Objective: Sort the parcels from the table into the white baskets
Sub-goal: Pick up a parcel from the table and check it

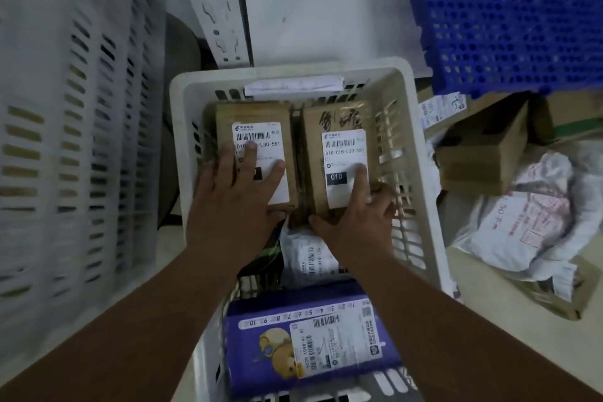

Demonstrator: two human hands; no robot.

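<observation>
Looking straight down into a white basket (182, 153), you can see two brown cardboard parcels sitting side by side at its far end, each with a white shipping label on top. The left hand (233, 202) lies flat on the left parcel (225, 117), fingers (249, 157) straight and spread apart over the label, thumb tucked along the near edge of the box. The right hand (359, 222) is on the right parcel (313, 140): index finger stretched out flat across its label, thumb against the near edge, and the other fingers curled round the box's near right corner, so that one is properly gripped.

Nearer in the same basket there's a white plastic mailer (310, 258) partly under the arms, and closest to the camera a purple package (261, 336) with a cartoon bear and its own label. A slip of paper (293, 85) hangs on the basket's far wall.

Off to the left stands another white slotted basket (65, 140), pretty blurred. At the far right is a blue perforated crate (505, 16), and below it, on the table (489, 320), more cardboard boxes (483, 160) and a crumpled white poly bag (528, 215) lie just beside the basket.
</observation>
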